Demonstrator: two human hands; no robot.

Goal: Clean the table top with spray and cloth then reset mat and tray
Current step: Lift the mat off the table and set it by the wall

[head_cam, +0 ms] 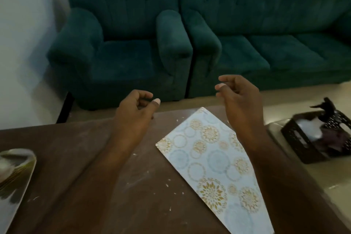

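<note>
Teal sofas stand beyond a crumb-strewn brown table. Left hand and right hand hover loosely curled, holding nothing. Patterned mat lies right, tray near left. Cleaning looks unstarted; lifting the mat clear likely comes next.

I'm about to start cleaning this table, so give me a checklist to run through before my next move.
1. Hands free: left hand, right hand hold nothing: ok.
2. Table top free of mat: it lies there: not ok.
3. Table top free of tray: sits at left edge: not ok.
4. Spray bottle found: dark trigger in basket, right side: ok.
5. Cloth found: blurred fabric in basket: cannot tell.
</note>
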